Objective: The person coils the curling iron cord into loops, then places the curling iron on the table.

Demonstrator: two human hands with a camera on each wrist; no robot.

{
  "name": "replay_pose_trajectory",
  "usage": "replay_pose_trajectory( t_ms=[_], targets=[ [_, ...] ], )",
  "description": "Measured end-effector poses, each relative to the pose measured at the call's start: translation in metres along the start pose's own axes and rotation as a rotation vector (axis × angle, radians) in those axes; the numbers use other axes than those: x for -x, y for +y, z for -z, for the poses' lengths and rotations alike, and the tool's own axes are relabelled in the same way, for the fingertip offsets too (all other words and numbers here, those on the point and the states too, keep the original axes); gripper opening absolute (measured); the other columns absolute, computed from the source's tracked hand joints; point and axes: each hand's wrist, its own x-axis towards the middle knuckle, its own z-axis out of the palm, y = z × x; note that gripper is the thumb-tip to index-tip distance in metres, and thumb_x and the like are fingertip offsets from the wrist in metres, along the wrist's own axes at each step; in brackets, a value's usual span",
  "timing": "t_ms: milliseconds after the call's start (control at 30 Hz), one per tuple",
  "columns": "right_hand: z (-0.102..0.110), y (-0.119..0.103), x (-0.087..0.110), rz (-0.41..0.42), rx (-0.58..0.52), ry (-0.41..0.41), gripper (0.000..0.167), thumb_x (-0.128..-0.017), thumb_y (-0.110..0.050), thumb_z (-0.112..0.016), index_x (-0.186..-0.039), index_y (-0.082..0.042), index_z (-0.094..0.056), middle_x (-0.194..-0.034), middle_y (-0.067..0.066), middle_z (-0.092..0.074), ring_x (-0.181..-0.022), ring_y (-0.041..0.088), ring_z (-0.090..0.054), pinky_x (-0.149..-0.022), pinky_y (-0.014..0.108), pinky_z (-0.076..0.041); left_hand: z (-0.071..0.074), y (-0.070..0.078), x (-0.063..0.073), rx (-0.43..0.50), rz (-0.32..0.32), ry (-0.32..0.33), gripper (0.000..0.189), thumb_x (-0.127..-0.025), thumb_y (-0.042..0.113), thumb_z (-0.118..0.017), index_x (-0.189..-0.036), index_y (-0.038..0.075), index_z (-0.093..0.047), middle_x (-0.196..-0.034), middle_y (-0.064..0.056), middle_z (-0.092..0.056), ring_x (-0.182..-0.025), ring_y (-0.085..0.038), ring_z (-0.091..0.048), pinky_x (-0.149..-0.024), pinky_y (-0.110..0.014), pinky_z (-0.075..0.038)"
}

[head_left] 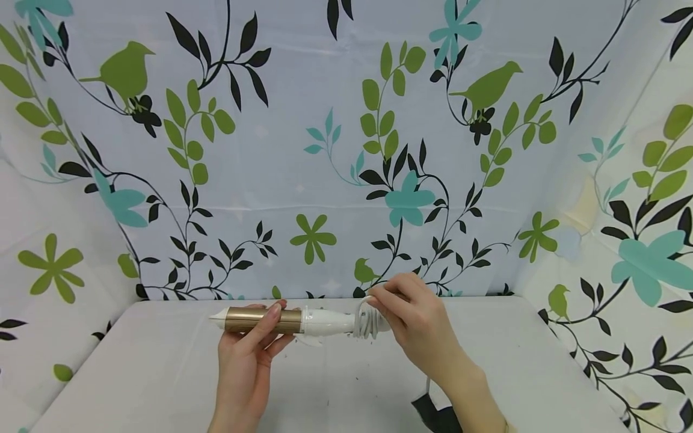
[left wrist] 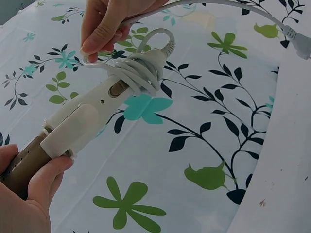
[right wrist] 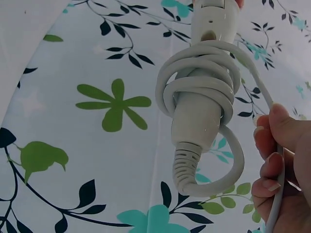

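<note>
A curling iron with a gold barrel (head_left: 289,321) and a white handle (head_left: 327,322) is held up level above the table. My left hand (head_left: 246,361) grips it around the barrel, thumb along the near side. Several turns of its white cord (head_left: 370,322) are wound round the handle's end, and a loop (right wrist: 235,170) bends back from the cord's ribbed base (right wrist: 185,167). With thumb and fingers my right hand (head_left: 419,322) pinches the cord's free length (right wrist: 262,87), beside the coils. Beyond that hand the cord runs on to a white plug (left wrist: 297,41).
Below the hands lies a white table (head_left: 178,367) with a few small dark specks. Behind it hangs a cloth (head_left: 281,150) printed with leaves, birds and flowers, reaching round both sides. A black shape (head_left: 435,415) shows near the right forearm, at the front.
</note>
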Motion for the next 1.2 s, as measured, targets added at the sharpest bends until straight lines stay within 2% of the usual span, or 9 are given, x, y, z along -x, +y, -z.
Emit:
replay_pose_trajectory(
  t_ms=[133,233,367,433,600,800,900,1067,1200],
  targets=[
    [0.001,0.007,0.002,-0.056,-0.056,-0.069,0.024,-0.103,-0.021,-0.058,-0.104,-0.006,-0.076,-0.088,0.0,-0.058,-0.076,0.011,-0.047,-0.062,0.013,-0.04,0.001,0.001,-0.001,0.016,0.0,-0.015,0.021,-0.096,0.007,-0.067,-0.106,0.007,-0.048,-0.109,-0.005,-0.073,-0.1,-0.02,-0.073,-0.083,-0.036,-0.061],
    [0.002,0.011,0.003,-0.101,-0.113,-0.11,0.015,-0.096,-0.011,-0.067,-0.109,-0.007,-0.075,-0.085,-0.001,-0.055,-0.071,0.008,-0.045,-0.059,0.011,-0.037,0.004,0.001,-0.002,0.049,-0.002,-0.035,0.018,-0.097,0.006,-0.065,-0.105,0.007,-0.049,-0.107,-0.005,-0.072,-0.1,-0.02,-0.073,-0.083,-0.036,-0.061],
    [0.003,0.014,0.004,-0.187,-0.183,-0.166,0.025,-0.088,0.001,-0.073,-0.11,-0.01,-0.076,-0.076,-0.006,-0.046,-0.063,0.002,-0.038,-0.052,0.009,-0.031,0.006,0.003,-0.003,0.069,0.002,-0.048,0.016,-0.098,0.005,-0.063,-0.105,0.008,-0.049,-0.106,-0.006,-0.073,-0.099,-0.02,-0.074,-0.083,-0.037,-0.061],
    [0.004,0.014,0.005,-0.223,-0.2,-0.183,0.025,-0.088,0.0,-0.073,-0.11,-0.01,-0.076,-0.074,-0.007,-0.042,-0.062,0.001,-0.036,-0.05,0.01,-0.03,0.007,0.003,-0.004,0.062,0.004,-0.047,0.017,-0.098,0.005,-0.063,-0.105,0.008,-0.049,-0.105,-0.006,-0.073,-0.097,-0.021,-0.074,-0.081,-0.038,-0.062],
    [0.006,0.013,0.006,-0.336,-0.234,-0.266,0.022,-0.095,-0.009,-0.068,-0.115,-0.014,-0.075,-0.081,-0.01,-0.046,-0.066,0.002,-0.043,-0.052,0.014,-0.039,0.007,0.002,-0.004,0.06,0.016,-0.09,0.015,-0.098,0.005,-0.062,-0.104,0.009,-0.049,-0.104,-0.006,-0.074,-0.094,-0.022,-0.075,-0.079,-0.037,-0.062],
    [0.009,0.014,0.008,-0.505,-0.35,-0.384,0.021,-0.101,-0.02,-0.061,-0.117,-0.02,-0.074,-0.084,-0.009,-0.049,-0.072,0.008,-0.048,-0.057,0.02,-0.044,0.008,0.001,-0.003,0.066,0.028,-0.144,0.013,-0.1,0.007,-0.06,-0.105,0.009,-0.048,-0.108,-0.005,-0.073,-0.095,-0.021,-0.074,-0.079,-0.034,-0.063],
    [0.008,0.016,0.01,-0.554,-0.411,-0.41,0.019,-0.102,-0.02,-0.06,-0.113,-0.022,-0.075,-0.086,-0.007,-0.053,-0.075,0.011,-0.049,-0.059,0.022,-0.045,0.008,0.001,-0.003,0.065,0.027,-0.149,0.012,-0.1,0.007,-0.059,-0.105,0.01,-0.049,-0.108,-0.005,-0.072,-0.094,-0.021,-0.074,-0.078,-0.033,-0.063],
    [0.004,0.021,0.016,-0.609,-0.507,-0.425,0.02,-0.102,-0.019,-0.059,-0.116,-0.017,-0.074,-0.085,-0.002,-0.055,-0.079,0.014,-0.049,-0.061,0.024,-0.045,0.009,0.001,-0.003,0.062,0.033,-0.146,0.013,-0.1,0.008,-0.059,-0.106,0.01,-0.047,-0.109,-0.005,-0.073,-0.095,-0.021,-0.074,-0.078,-0.033,-0.063],
    [0.002,0.027,0.019,-0.683,-0.592,-0.46,0.022,-0.102,-0.021,-0.058,-0.118,-0.017,-0.074,-0.096,0.0,-0.065,-0.09,0.015,-0.055,-0.074,0.025,-0.053,0.009,0.001,-0.002,0.063,0.037,-0.148,0.013,-0.1,0.008,-0.059,-0.106,0.01,-0.047,-0.11,-0.005,-0.072,-0.096,-0.021,-0.074,-0.079,-0.033,-0.063]
  ],
)
